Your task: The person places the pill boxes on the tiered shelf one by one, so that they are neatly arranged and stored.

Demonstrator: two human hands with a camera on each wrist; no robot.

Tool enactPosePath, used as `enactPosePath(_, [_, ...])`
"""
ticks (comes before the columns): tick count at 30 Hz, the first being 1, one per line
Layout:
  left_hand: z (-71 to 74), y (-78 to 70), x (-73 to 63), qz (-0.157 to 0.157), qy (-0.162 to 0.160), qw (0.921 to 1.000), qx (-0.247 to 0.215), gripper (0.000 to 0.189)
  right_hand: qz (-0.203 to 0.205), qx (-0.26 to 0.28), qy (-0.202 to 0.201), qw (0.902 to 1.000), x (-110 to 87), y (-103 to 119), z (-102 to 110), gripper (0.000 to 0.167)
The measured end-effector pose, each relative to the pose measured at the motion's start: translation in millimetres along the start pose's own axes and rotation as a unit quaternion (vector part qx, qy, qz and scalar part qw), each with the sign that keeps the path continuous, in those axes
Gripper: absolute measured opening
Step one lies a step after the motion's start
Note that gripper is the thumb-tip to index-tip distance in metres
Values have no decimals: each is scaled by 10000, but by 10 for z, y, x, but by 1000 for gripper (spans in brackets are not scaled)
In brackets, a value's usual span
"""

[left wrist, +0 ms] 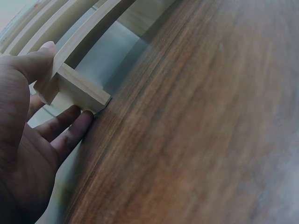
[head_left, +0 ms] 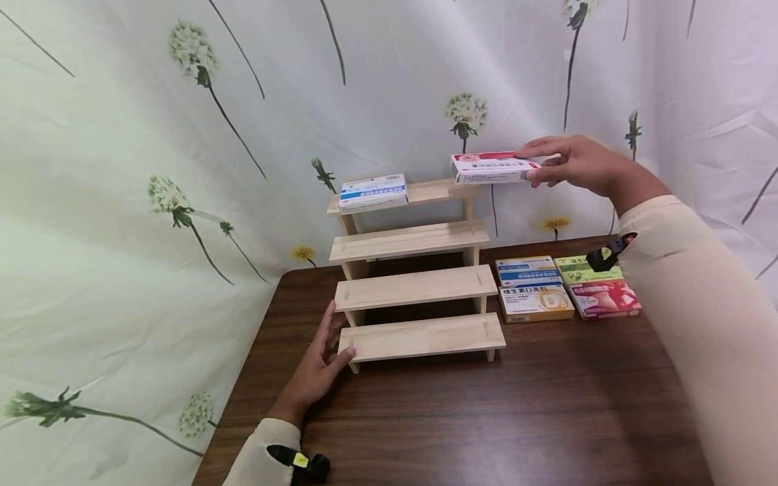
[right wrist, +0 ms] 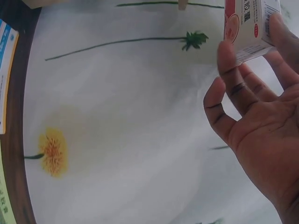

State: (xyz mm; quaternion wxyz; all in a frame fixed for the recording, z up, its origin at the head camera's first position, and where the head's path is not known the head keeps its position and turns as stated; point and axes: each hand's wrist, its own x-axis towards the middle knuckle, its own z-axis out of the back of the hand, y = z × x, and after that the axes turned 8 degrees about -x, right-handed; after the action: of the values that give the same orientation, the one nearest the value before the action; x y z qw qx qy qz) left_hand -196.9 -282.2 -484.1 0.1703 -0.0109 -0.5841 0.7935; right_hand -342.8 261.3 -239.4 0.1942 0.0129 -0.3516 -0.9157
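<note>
My right hand [head_left: 574, 165] pinches one end of a red-and-white medicine box [head_left: 492, 170] between thumb and fingers. The box is level with the right end of the top step and overlaps it in the head view. In the right wrist view, the thumb and fingers hold the end of the medicine box [right wrist: 250, 30]. A four-step wooden display stand [head_left: 416, 290] is on the table. My left hand [head_left: 317, 364] holds its left end at the lower steps; in the left wrist view the thumb lies over the bottom step [left wrist: 86, 39], with fingers beside its leg.
A blue-and-white medicine box [head_left: 373, 194] lies at the top step's left. Right of the stand on the brown table [head_left: 437, 418] sit a blue-and-white box [head_left: 527, 271], an orange-and-white vitamin D box [head_left: 536, 304], a green box [head_left: 586, 270] and a pink-red box [head_left: 604, 299]. Dandelion-print cloth [head_left: 389, 88] hangs behind.
</note>
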Motion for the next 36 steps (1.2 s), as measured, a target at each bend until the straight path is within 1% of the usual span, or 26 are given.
enactPosePath(7, [15, 5, 2, -20, -8, 10000, -13, 99, -106, 41, 167, 9998, 153, 107, -130, 61])
enactPosePath(12, [25, 6, -8, 11, 7, 10000, -18, 99, -95, 81, 168, 9998, 206, 164, -245, 60])
enactPosePath(21, [47, 6, -30, -12, 23, 10000, -29, 99, 180, -162, -127, 9996, 324, 267, -449, 59])
enactPosePath(25, [53, 9, -39, 0, 19, 10000, -25, 99, 193, -113, -289, 9993, 367, 301, -523, 58])
enactPosePath(29, [49, 4, -41, 25, 10, 10000, -48, 99, 169, -92, -323, 9993, 397, 335, -595, 56])
enactPosePath(36, [34, -4, -50, -87, 71, 9999, -100, 99, 205, -360, -450, 9981, 452, 362, -691, 56])
